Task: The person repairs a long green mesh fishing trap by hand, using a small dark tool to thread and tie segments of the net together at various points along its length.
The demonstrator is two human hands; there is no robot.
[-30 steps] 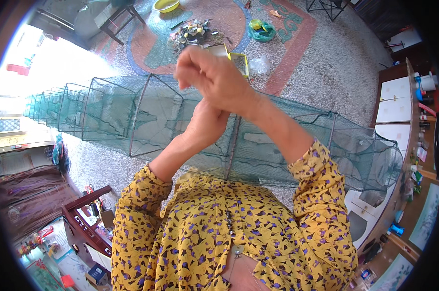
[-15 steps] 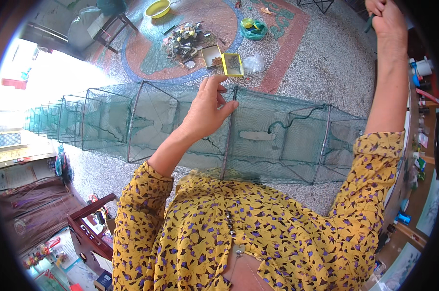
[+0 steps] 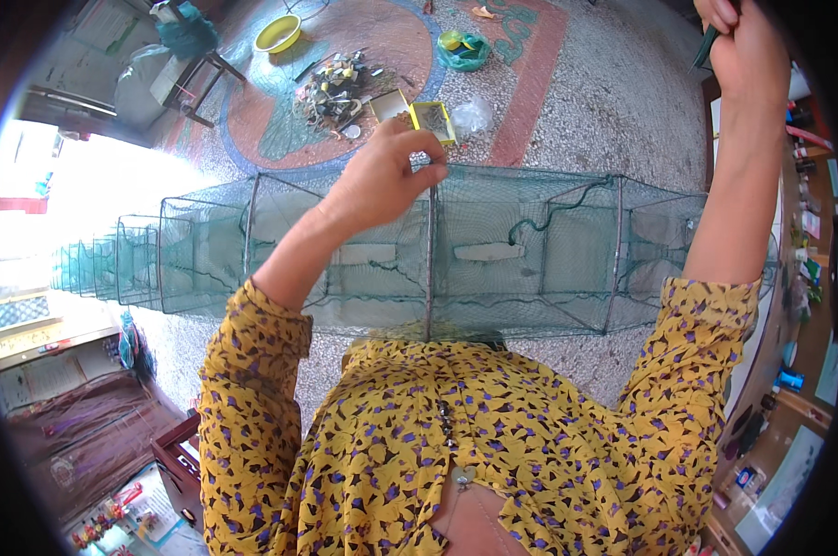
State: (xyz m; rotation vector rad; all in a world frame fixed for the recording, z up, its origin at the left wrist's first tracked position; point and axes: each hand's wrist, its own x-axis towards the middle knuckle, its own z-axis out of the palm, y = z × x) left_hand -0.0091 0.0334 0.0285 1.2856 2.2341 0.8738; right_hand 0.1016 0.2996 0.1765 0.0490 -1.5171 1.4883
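Observation:
A long green mesh net cage (image 3: 567, 259) on square wire frames lies across my lap area, with dark cords along its panels. My left hand (image 3: 405, 162) is bent at the top of the middle frame bar (image 3: 429, 255), fingers curled closed on something too small or hidden to make out. My right hand (image 3: 741, 51) is raised at the upper right edge, closed on a thin dark green object (image 3: 704, 48) that runs out past its fingers.
On the patterned floor beyond are a yellow basin (image 3: 277, 32), a heap of small scraps (image 3: 331, 88), open yellow boxes (image 3: 434, 120), a green bag (image 3: 463, 54) and a clear bag (image 3: 472, 115). A wooden chair (image 3: 185, 88) stands back left; cluttered shelves (image 3: 808, 389) line the right.
My right hand has left the centre, where it crossed over my left hand, and risen to the upper right. My left hand has moved up toward the cage's top edge, its fingers curling further.

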